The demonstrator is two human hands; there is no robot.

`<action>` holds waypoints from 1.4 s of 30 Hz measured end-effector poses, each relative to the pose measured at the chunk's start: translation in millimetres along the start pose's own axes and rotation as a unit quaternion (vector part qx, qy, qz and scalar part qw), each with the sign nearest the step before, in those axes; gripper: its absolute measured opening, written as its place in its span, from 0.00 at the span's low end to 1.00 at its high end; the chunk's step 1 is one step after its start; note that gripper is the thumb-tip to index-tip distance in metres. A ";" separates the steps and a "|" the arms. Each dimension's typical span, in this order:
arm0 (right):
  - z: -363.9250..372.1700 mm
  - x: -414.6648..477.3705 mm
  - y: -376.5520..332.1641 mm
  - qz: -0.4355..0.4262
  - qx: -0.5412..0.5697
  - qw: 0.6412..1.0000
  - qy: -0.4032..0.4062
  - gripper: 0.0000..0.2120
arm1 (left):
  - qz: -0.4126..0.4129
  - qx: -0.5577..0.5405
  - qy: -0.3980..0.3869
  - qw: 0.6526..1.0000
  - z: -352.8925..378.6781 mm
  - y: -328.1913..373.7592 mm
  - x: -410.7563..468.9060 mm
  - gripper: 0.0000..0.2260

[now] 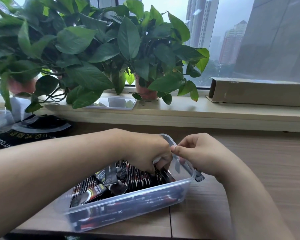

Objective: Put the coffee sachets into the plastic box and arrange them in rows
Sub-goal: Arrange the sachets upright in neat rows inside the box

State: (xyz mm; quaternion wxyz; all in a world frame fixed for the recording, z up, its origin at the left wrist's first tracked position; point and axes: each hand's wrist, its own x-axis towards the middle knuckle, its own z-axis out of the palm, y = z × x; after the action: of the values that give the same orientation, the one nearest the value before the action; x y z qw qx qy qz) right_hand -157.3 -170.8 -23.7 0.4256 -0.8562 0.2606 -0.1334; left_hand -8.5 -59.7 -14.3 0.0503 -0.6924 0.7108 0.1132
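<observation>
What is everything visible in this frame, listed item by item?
plastic box: one, clear, wooden table centre.
coffee sachets: many, black-red, inside box, partly rowed.
loose sachet: one, black, outside box, beneath right-hand grip.
plastic lid: one, clear, windowsill.
potted plants: two, green, windowsill.
cardboard box: one, brown, windowsill right.
coffee bag: one, black, table left.
left-hand grip: one, inside box, gripping sachets.
right-hand grip: one, box rim, apparently holding loose sachet.
</observation>
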 end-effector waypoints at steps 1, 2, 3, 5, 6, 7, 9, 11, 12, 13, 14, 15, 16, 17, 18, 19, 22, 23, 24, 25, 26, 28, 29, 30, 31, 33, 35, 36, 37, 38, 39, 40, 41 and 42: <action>0.2 0.4 0.1 0.000 0.000 1.000 0.000 0.13 | 0.001 0.005 -0.005 1.000 0.5 0.7 0.9 0.08; 0.6 0.7 0.4 0.000 -0.001 1.000 0.000 0.13 | 0.002 0.009 -0.008 1.000 0.9 0.8 2.2 0.10; 0.8 0.8 0.9 0.000 -0.001 1.000 0.000 0.13 | 0.005 0.011 -0.010 1.000 0.4 1.2 3.2 0.12; 0.7 1.2 1.9 0.000 0.000 1.000 0.001 0.13 | 0.004 0.012 -0.010 1.000 -1.1 0.4 4.8 0.13; 0.6 1.2 2.0 0.001 0.002 1.000 0.001 0.13 | 0.002 0.011 -0.010 1.000 -1.4 -0.3 5.2 0.13; 0.4 1.1 2.0 0.001 0.004 1.000 0.001 0.13 | -0.002 0.010 -0.006 1.000 -1.5 -1.4 5.3 0.12; 0.2 0.8 1.6 0.002 0.009 1.000 0.000 0.13 | -0.004 0.003 0.015 1.000 -1.8 -3.1 4.1 0.06; 0.3 0.8 1.5 0.001 0.008 1.000 -0.001 0.13 | 0.001 -0.009 0.038 0.999 -2.8 -3.9 1.6 0.05; 0.2 0.7 1.4 0.000 0.004 1.000 -0.001 0.12 | 0.002 -0.010 0.043 0.999 -3.9 -3.5 -0.2 0.07; 0.1 0.6 1.6 -0.001 0.001 1.000 -0.001 0.12 | 0.001 -0.008 0.043 0.999 -5.2 -2.9 -2.2 0.08; -0.1 0.6 2.0 -0.002 0.000 1.000 0.000 0.13 | -0.001 -0.008 0.039 0.999 -6.4 -2.5 -3.8 0.09; -0.5 0.7 2.6 -0.003 0.000 1.000 0.001 0.13 | -0.001 -0.014 0.034 0.999 -8.0 -1.8 -5.1 0.10; -0.7 0.6 3.0 -0.004 0.000 1.000 0.001 0.14 | -0.001 -0.026 0.027 0.999 -9.6 -1.3 -6.6 0.12; -0.7 0.3 3.4 -0.004 0.000 1.000 0.001 0.14 | 0.000 -0.037 0.020 0.999 -11.4 -0.3 -8.6 0.14; -0.8 -0.1 3.4 -0.002 0.001 1.000 -0.001 0.15 | 0.002 -0.045 0.013 0.999 -12.7 0.6 -11.0 0.16; -1.0 -0.3 3.5 0.001 0.004 1.000 -0.002 0.16 | 0.004 -0.047 0.010 0.999 -13.2 0.8 -13.0 0.18; -3.9 0.1 3.4 0.022 0.024 0.999 0.007 0.17 | 0.011 -0.046 0.015 0.999 -10.5 0.6 -18.4 0.19; -6.0 0.3 4.1 0.029 0.027 0.999 0.018 0.17 | 0.007 -0.050 0.015 0.999 -8.6 0.6 -20.2 0.19; -8.3 0.3 5.0 0.035 0.025 0.999 0.032 0.17 | 0.004 -0.054 0.017 0.998 -6.2 -0.1 -21.4 0.18; -10.3 0.3 6.3 0.040 0.017 0.998 0.044 0.16 | 0.007 -0.055 0.022 0.998 -3.8 -1.2 -22.1 0.16; -11.5 0.5 8.0 0.045 0.002 0.998 0.054 0.16 | 0.013 -0.052 0.030 0.998 -1.4 -2.8 -22.3 0.14; -11.1 1.5 11.5 0.055 -0.049 0.995 0.070 0.12 | 0.026 -0.051 0.054 0.997 2.7 -7.5 -22.2 0.10; -9.7 2.1 13.1 0.061 -0.077 0.992 0.073 0.10 | 0.028 -0.051 0.065 0.996 4.0 -9.5 -21.8 0.09; -7.9 2.6 13.6 0.066 -0.095 0.990 0.075 0.09 | 0.026 -0.052 0.072 0.996 4.9 -10.6 -21.0 0.08; -6.1 2.8 13.7 0.067 -0.099 0.990 0.075 0.09 | 0.023 -0.051 0.077 0.996 6.1 -11.1 -19.9 0.07; -3.7 2.1 10.7 0.055 -0.065 0.993 0.079 0.10 | 0.023 -0.045 0.081 0.995 8.5 -9.8 -17.3 0.07; -3.7 0.5 5.0 0.036 -0.023 0.994 0.100 0.12 | 0.027 -0.041 0.082 0.995 10.2 -8.1 -15.1 0.07; -4.2 -0.5 1.8 0.025 -0.012 0.994 0.110 0.13 | 0.027 -0.041 0.079 0.996 10.4 -7.7 -14.2 0.08; -4.8 -1.8 -1.6 0.016 -0.006 0.993 0.118 0.13 | 0.025 -0.041 0.072 0.996 10.2 -7.9 -13.5 0.09; -4.9 -3.4 -5.1 0.006 -0.003 0.992 0.123 0.13 | 0.025 -0.039 0.063 0.997 9.9 -7.9 -13.1 0.10; -4.9 -5.3 -8.3 -0.005 -0.003 0.992 0.127 0.12 | 0.025 -0.036 0.054 0.998 9.3 -8.0 -12.9 0.11; -4.8 -7.2 -11.5 -0.018 -0.003 0.991 0.131 0.12 | 0.024 -0.037 0.049 0.998 8.6 -8.0 -13.1 0.12; -4.4 -9.0 -13.8 -0.034 -0.003 0.990 0.134 0.11 | 0.020 -0.043 0.049 0.998 7.9 -8.1 -13.5 0.12; -4.0 -10.0 -15.5 -0.049 -0.005 0.989 0.136 0.10 | 0.013 -0.057 0.054 0.997 7.0 -8.5 -14.4 0.11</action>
State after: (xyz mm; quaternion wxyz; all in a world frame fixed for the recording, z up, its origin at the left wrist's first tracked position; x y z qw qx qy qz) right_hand -162.2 -160.0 -9.0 0.3747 -0.8440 0.2745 -0.2681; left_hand -0.1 -44.2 -18.6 -0.0295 -0.6903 0.7135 0.1166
